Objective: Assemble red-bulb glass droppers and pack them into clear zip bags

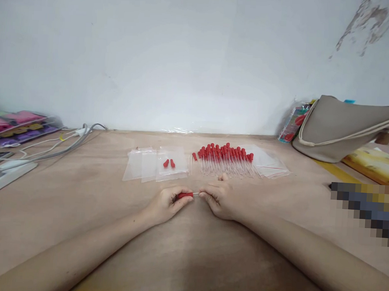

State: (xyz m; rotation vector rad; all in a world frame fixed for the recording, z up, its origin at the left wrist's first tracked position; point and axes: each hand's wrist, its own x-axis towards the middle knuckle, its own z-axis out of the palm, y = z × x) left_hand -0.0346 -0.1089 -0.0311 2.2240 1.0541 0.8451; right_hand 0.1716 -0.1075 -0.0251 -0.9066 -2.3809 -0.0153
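Observation:
My left hand (168, 203) is closed on a red rubber dropper bulb (185, 195). From the bulb's right end runs a thin clear dropper tube (196, 194), which my right hand (218, 198) pinches between thumb and fingers. The tube lies level, and its far end is hidden in that hand. Just behind my hands, many red-topped droppers (226, 158) lie close together with their clear tubes pointing toward me. Two loose red bulbs (169, 163) rest on clear plastic bags (140, 165) to the left of the pile.
More clear bags (271, 161) lie right of the droppers. A grey bag (334, 127) and a colourful packet (293, 123) stand at the back right. At left are a white power strip (9, 178), cables (59, 148) and coloured packages (21, 126). A wall closes the back.

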